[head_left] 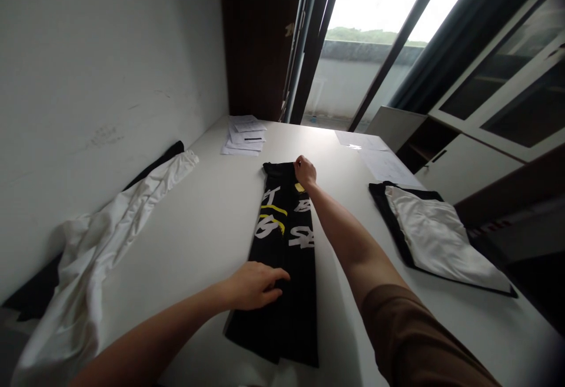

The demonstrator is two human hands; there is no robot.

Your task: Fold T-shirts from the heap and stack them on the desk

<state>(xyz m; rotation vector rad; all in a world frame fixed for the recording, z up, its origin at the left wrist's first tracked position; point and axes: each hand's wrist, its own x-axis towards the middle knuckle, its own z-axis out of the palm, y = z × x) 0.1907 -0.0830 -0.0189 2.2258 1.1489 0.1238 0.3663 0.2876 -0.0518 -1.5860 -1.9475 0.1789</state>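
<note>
A pair of black pants (300, 310) with white lettering and yellow stripes lies lengthwise in front of me, its two lower ends toward me. My right hand (305, 172) reaches to the far right corner and has its fingers closed on the cloth there. On the left side of the pants, lower down, my left hand (258, 285) rests with fingers apart, touching the fabric without gripping it. The lettering is partly hidden by my right forearm.
White pants (128, 222) and some black cloth (154, 166) lie along the wall on the left. Folded white and black garments (432, 234) sit on the right of the white table (198, 198). Papers (244, 136) lie at its far end, near a glass door.
</note>
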